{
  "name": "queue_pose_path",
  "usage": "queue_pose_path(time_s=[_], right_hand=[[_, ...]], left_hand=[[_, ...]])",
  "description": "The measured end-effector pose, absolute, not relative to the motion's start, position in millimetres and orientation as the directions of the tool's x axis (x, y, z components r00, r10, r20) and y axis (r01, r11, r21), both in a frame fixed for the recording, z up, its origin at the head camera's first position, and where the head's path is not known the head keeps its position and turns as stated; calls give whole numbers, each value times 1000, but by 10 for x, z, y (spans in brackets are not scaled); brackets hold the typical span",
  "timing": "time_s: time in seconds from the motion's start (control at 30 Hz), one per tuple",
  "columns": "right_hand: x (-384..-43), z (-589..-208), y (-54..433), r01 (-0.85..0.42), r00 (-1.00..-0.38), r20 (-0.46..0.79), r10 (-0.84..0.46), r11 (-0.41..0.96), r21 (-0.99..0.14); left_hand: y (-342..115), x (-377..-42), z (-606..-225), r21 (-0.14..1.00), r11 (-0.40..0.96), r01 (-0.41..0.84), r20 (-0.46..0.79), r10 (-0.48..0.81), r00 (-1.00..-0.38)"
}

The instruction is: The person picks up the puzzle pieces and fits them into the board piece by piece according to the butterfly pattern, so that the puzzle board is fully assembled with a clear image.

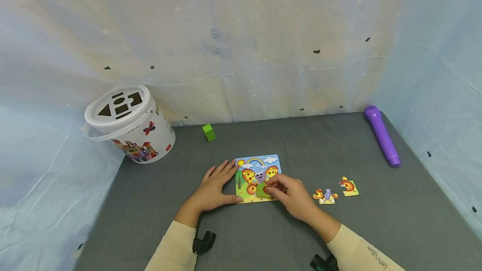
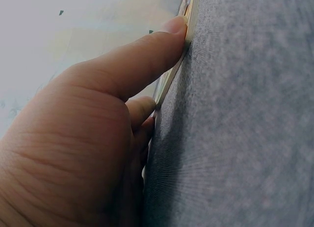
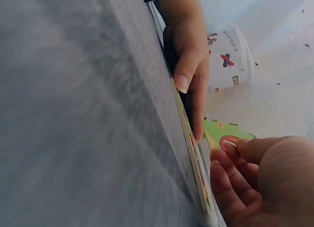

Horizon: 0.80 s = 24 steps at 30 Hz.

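Note:
A square puzzle board (image 1: 269,160) with a butterfly, rainbow and sun picture lies on the grey table. My left hand (image 1: 214,190) is spread at its left side, fingertips at the upper left corner and thumb (image 2: 157,53) against the lower left edge. Over the board's lower right part, my right hand (image 1: 293,198) pinches a green puzzle piece (image 3: 221,129) with a red patch between thumb and fingers. In the right wrist view the piece stands tilted up from the board. Two loose puzzle pieces, one with purple (image 1: 327,195) and one with an orange curl (image 1: 350,187), lie right of my right hand.
A white lidded bucket (image 1: 132,124) with shape holes stands at the back left. Near it sits a green block (image 1: 208,132). A purple microphone-shaped stick (image 1: 382,136) lies at the far right. Pale sheets (image 1: 263,53) hang behind and beside the table.

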State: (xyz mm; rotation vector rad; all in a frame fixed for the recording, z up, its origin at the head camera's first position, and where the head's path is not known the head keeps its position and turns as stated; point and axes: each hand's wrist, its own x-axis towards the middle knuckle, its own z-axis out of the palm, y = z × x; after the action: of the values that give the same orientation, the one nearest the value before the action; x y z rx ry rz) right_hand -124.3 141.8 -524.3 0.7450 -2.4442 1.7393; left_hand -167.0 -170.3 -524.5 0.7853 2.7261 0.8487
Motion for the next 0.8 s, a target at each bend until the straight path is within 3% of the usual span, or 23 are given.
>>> queue_pose_path(time_s=[0.4, 0.8], right_hand=[[-1338, -5245, 1070, -422, -889, 287, -357, 396, -815], [-1294, -5224, 1071, -514, -838, 311, -449, 455, -727]], left_hand=[[-1696, -1667, -5227, 567, 699, 436, -12, 536, -844], [-1684, -1673, -5229, 563, 706, 429, -19, 530, -848]])
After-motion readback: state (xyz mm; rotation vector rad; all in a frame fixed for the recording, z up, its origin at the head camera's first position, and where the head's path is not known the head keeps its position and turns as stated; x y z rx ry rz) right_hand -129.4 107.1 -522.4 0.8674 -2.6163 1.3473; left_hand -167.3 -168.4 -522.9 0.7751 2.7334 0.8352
